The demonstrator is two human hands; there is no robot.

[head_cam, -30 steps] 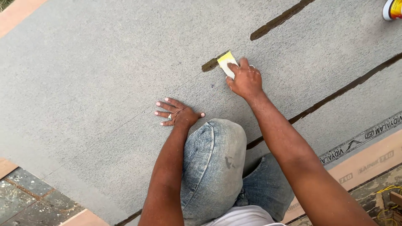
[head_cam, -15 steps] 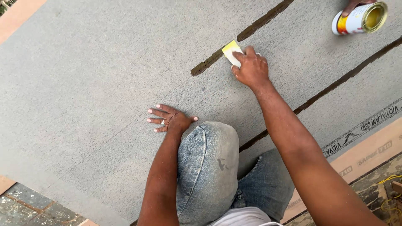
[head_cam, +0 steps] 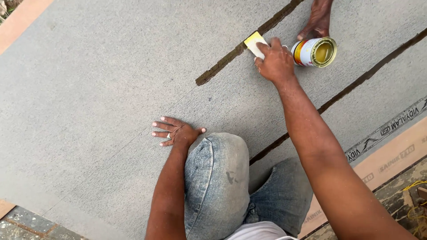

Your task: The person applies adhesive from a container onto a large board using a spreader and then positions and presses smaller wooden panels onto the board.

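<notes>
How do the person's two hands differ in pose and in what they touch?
The left hand lies flat on the grey sheet with fingers spread, beside the bent knee, and holds nothing. The right hand reaches further out, curled in a grip on a yellow-edged scraper set on the dark seam line, close to an open tin. Both are bare and rest down on the same sheet.

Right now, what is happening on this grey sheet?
A kneeling person presses the left hand flat on the grey sheet. The right hand holds a small yellow-edged spreader on a dark glue-like line. Another person's hand rests beside an open tin can.
</notes>
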